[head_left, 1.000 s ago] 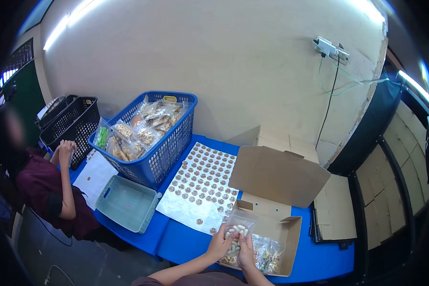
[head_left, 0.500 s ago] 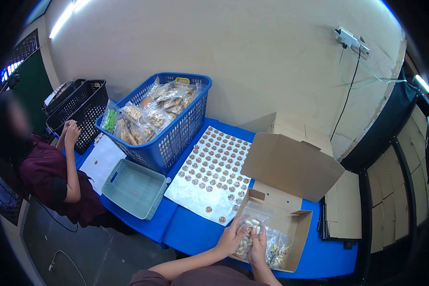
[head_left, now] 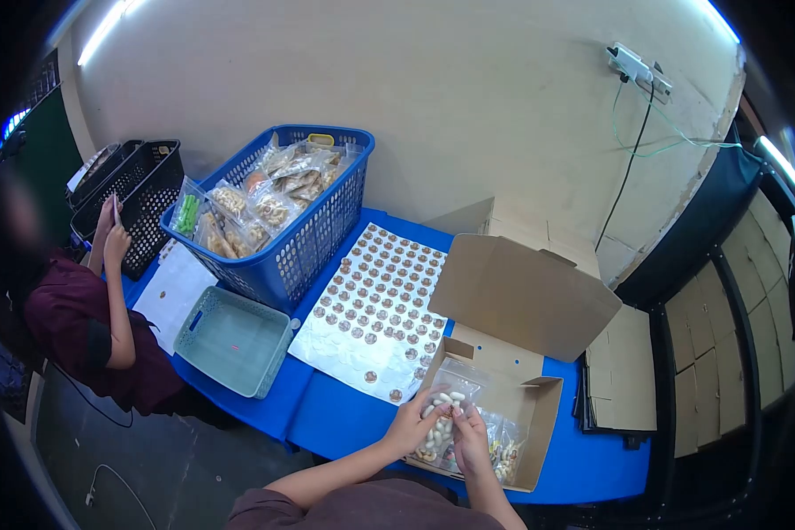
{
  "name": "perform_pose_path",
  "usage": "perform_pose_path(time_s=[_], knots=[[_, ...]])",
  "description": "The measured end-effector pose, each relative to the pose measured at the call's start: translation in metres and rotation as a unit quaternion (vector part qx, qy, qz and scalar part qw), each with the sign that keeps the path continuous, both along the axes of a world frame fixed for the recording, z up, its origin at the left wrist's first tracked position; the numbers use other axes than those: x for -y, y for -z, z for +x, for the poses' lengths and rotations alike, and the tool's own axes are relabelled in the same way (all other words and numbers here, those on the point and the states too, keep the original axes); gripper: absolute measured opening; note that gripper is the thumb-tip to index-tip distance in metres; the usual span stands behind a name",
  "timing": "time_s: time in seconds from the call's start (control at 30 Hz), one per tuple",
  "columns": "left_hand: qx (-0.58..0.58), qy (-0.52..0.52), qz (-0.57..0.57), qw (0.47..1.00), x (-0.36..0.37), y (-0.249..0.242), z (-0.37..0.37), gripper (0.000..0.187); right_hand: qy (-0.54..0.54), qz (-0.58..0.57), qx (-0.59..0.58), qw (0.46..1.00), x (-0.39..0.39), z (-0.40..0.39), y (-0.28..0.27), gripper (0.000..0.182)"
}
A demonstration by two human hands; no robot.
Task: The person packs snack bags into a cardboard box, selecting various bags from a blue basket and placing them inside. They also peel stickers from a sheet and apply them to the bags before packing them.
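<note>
Both hands hold a clear plastic bag [head_left: 435, 435] of white oval pieces over the front of an open cardboard box [head_left: 548, 422]. My left hand [head_left: 406, 429] grips the bag's left side, with the thumb and fingers closed on it. On the other side my right hand [head_left: 471, 442] pinches the bag, its fingertips near the middle. The clear upper part of the bag stands above my fingers. Inside the box, just right of my right hand, lie clear bags of small multicoloured pieces [head_left: 505, 446]. My hands partly hide the box's near left corner.
A sheet of round brown stickers [head_left: 336, 349] lies on the blue-covered table [head_left: 344, 424]. Left of it stand a green-grey tray [head_left: 274, 358] and a blue basket [head_left: 327, 212] of packed bags. A co-worker [head_left: 79, 309] stands at the left by black baskets [head_left: 150, 216]. Flattened cardboard [head_left: 623, 375] is at right.
The view has shifted slightly, moving the scene left and up. My right fingers have shifted on the bag, and both hands still hold it. The co-worker's hands have risen, holding something thin.
</note>
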State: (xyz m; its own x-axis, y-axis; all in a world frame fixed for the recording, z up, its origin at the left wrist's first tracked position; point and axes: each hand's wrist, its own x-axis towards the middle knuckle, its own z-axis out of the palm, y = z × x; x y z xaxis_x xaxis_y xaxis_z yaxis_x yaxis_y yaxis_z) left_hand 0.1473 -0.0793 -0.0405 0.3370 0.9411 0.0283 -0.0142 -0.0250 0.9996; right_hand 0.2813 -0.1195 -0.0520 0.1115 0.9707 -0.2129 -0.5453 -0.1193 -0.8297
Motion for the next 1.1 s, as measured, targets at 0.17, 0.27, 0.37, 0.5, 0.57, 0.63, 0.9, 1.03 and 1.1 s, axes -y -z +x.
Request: perform_pose_path(time_s=[0.17, 0.27, 0.37, 0.5, 0.57, 0.63, 0.9, 1.03, 1.1], knots=[[-0.018, 0.006, -0.029, 0.999, -0.003, 0.027, -0.002, 0.042, -0.022, -0.021, -0.08, 0.996, 0.001, 0.002, -0.003, 0.033], [0.035, -0.024, 0.031, 0.999, -0.007, 0.015, -0.001, 0.042, -0.018, -0.029, -0.018, 0.999, 0.001, -0.004, -0.015, 0.033], [0.029, 0.015, -0.02, 0.999, -0.009, 0.01, -0.008, 0.041, -0.05, -0.002, 0.143, 0.988, -0.002, -0.005, -0.006, 0.038], [0.021, -0.001, -0.008, 1.0, -0.012, 0.013, -0.01, 0.04, -0.057, -0.011, 0.044, 0.997, -0.008, -0.003, 0.003, 0.039], [0.037, -0.03, -0.011, 0.999, -0.014, 0.025, -0.012, 0.039, -0.071, -0.012, 0.085, 0.994, -0.008, -0.001, 0.002, 0.039], [0.049, 0.003, -0.047, 0.998, -0.014, 0.01, -0.02, 0.041, -0.099, -0.003, 0.139, 0.985, -0.009, 0.0, -0.007, 0.036], [0.031, 0.108, -0.059, 0.992, -0.008, 0.002, -0.019, 0.061, -0.004, -0.05, -0.002, 0.999, -0.01, 0.006, 0.006, 0.021], [-0.033, 0.164, -0.013, 0.986, -0.008, 0.001, -0.02, 0.068, 0.073, -0.005, -0.002, 0.997, -0.014, 0.014, -0.004, 0.017], [-0.049, 0.2, -0.013, 0.978, -0.007, 0.0, -0.017, 0.067, 0.049, 0.004, 0.068, 0.996, -0.012, 0.021, -0.015, 0.017]])
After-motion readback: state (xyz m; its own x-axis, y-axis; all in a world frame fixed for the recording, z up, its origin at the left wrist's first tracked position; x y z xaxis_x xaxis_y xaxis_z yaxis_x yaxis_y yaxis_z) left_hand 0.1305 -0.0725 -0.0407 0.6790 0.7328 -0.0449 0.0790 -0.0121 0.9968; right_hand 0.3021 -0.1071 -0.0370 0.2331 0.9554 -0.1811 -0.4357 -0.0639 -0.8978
